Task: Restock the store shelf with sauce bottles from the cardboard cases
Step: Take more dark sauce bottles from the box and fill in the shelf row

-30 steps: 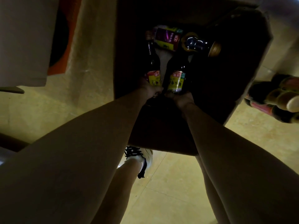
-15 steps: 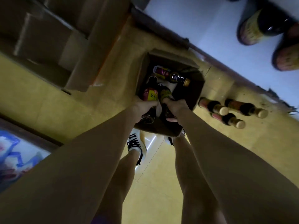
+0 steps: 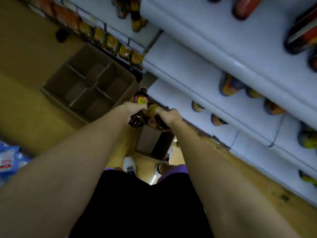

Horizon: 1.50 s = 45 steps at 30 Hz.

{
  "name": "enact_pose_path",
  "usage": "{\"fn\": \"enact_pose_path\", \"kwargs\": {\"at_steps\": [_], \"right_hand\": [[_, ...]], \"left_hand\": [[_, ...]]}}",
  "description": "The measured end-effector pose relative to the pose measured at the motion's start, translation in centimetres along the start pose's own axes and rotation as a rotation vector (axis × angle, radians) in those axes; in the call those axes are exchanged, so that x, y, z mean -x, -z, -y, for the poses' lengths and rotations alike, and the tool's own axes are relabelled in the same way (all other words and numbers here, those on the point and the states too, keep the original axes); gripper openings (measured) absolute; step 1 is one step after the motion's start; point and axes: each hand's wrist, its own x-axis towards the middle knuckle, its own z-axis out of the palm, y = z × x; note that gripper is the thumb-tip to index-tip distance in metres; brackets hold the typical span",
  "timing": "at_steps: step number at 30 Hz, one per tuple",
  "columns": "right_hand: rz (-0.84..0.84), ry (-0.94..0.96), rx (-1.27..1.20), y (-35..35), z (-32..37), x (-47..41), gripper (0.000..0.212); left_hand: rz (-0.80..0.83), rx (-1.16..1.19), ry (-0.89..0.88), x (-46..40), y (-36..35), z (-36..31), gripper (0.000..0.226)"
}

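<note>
Left hand (image 3: 133,109): fingers wrapped round the body of a dark sauce bottle (image 3: 139,107) with a yellow-and-pink label, its neck pointing away from the person; right hand (image 3: 169,115): fingers clamped on a second sauce bottle (image 3: 152,115), the two bottles touching side by side between the hands, held in the air beside the white store shelf (image 3: 197,69). Empty cardboard case (image 3: 89,85) with dividers stands on the floor (image 3: 25,69) to the left; further bottles stand on the shelf tiers, blurred.
</note>
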Motion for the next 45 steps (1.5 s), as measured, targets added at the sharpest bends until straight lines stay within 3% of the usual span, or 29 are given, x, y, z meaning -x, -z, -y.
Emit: {"fn": "enact_pose_path", "kwargs": {"at_steps": [3,6,11,15,16,19,26,31,35,40,42,45], "right_hand": [[-0.054,0.111,0.014,2.0,4.9,5.0,0.069],[-0.057,0.193,-0.088,3.9,9.3,9.8,0.055],[-0.092,0.337,-0.262,6.9,15.3,17.0,0.065],[-0.102,0.486,-0.38,9.2,19.3,21.9,0.045],[-0.108,0.527,-0.387,9.7,20.2,23.0,0.046],[-0.131,0.644,-0.434,11.0,22.8,25.8,0.047],[-0.106,0.829,-0.618,14.6,28.0,31.2,0.044],[0.001,0.902,-0.919,18.4,30.2,33.2,0.048],[0.126,1.038,-1.153,22.4,30.6,34.4,0.031],[-0.129,1.162,-0.934,29.7,30.0,35.6,0.049],[-0.159,1.174,-0.814,32.6,29.3,35.2,0.054],[-0.255,1.175,-0.779,36.5,27.8,33.9,0.03]], "left_hand": [[-0.026,0.057,-0.129,5.5,2.7,-3.8,0.061],[-0.056,0.114,-0.263,10.5,5.4,-7.3,0.064],[-0.027,0.236,-0.421,18.0,8.8,-12.8,0.038],[-0.036,0.35,-0.562,21.8,11.2,-16.6,0.089],[-0.041,0.381,-0.599,23.3,11.7,-17.4,0.088],[-0.06,0.448,-0.717,27.8,12.6,-19.3,0.054],[-0.126,0.502,-0.944,34.9,13.9,-25.4,0.063],[0.015,0.565,-1.087,40.3,12.0,-29.3,0.064],[0.156,0.536,-1.161,43.3,9.1,-32.5,0.096],[0.185,0.405,-1.248,45.0,3.4,-36.3,0.075],[0.173,0.324,-1.276,45.0,0.6,-37.8,0.065],[0.183,0.174,-1.321,44.6,-3.6,-39.9,0.063]]}}
